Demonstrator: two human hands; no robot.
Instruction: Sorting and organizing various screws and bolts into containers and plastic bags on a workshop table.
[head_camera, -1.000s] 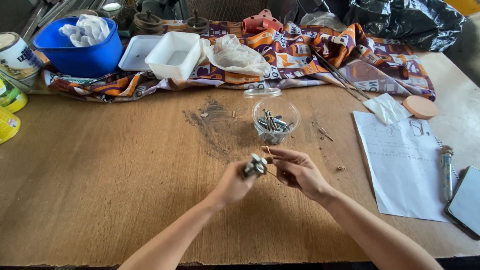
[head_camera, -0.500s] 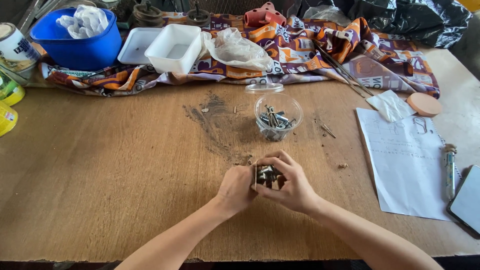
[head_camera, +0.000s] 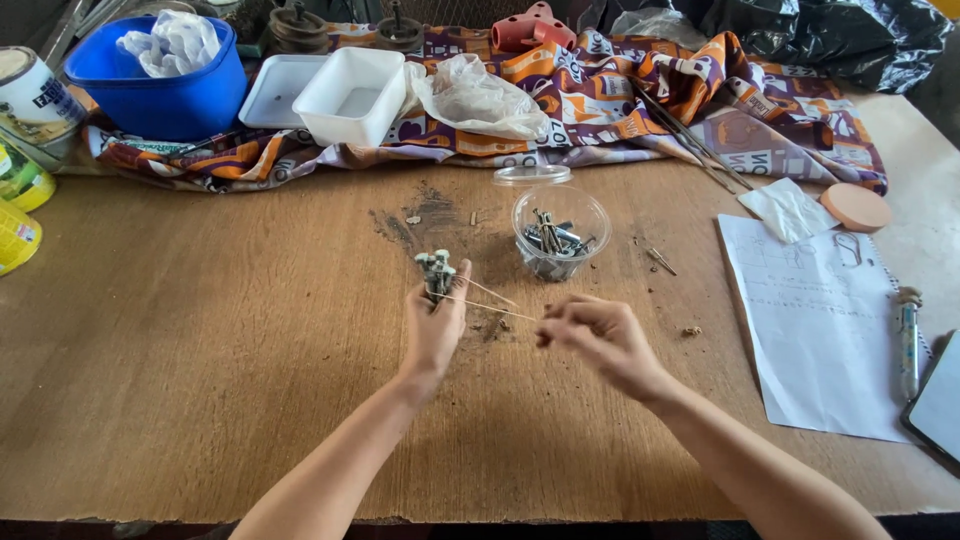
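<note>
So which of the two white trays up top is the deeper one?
The right white tray, beside the plastic bag; its walls stand taller than the shallow left tray.

I see a bare wooden table (head_camera: 200, 380) with a patterned cloth (head_camera: 600, 110) along its far edge. A clear plastic cup of bolts (head_camera: 558, 232) stands mid-table beside a dark smudge of dirt (head_camera: 420, 215). On my right lie a sheet of paper (head_camera: 820, 320), a round orange disc (head_camera: 856, 207) and a pen (head_camera: 907, 335).
</note>
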